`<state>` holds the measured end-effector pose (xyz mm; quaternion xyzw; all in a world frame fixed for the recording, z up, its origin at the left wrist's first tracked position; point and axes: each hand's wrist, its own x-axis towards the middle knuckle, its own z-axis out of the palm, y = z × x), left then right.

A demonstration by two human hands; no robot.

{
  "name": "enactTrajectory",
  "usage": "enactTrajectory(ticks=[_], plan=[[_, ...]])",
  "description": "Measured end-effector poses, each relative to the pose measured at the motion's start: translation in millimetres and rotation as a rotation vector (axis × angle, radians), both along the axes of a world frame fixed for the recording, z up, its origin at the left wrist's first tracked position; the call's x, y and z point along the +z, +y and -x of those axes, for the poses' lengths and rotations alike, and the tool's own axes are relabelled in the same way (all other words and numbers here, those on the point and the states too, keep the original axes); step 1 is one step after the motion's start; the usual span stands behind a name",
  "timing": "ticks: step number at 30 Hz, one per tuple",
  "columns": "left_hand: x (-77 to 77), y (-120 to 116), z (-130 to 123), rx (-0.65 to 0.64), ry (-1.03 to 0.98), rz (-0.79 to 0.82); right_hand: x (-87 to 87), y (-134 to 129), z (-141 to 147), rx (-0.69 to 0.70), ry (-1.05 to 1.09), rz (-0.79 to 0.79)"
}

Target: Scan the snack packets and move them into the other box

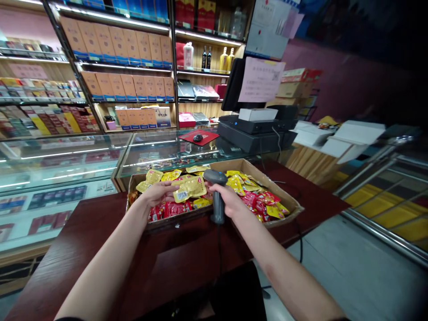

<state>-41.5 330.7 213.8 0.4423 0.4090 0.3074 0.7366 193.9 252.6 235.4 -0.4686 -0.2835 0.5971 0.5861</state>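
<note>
- Lit shelves (129,67) of boxes and bottles rise beyond the dark red table's (80,249) far edge
- Pink wall (337,80)
- Pale floor (361,263)

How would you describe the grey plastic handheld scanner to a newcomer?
On the dark red table sits an open brown cardboard box of small, shiny yellow and red packets. At its near side, the bare right hand grips the scanner. Unlike the packets, it has a handle.
</note>
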Motion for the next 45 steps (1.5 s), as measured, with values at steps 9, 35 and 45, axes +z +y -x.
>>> enactTrajectory(ticks=[9,35,45], plan=[[34.8,23,-74,-0.041,-0.001,0.024,22.8,35,-66,0.098,0.114,0.184],[77.3,50,-103,0.091,0.104,-0.091,43.6,49,-107,0.029,-0.008,0.156],[58.4,24,-4,0.226,0.132,-0.072,28.1,65,-3,0.231,-0.032,0.242]])
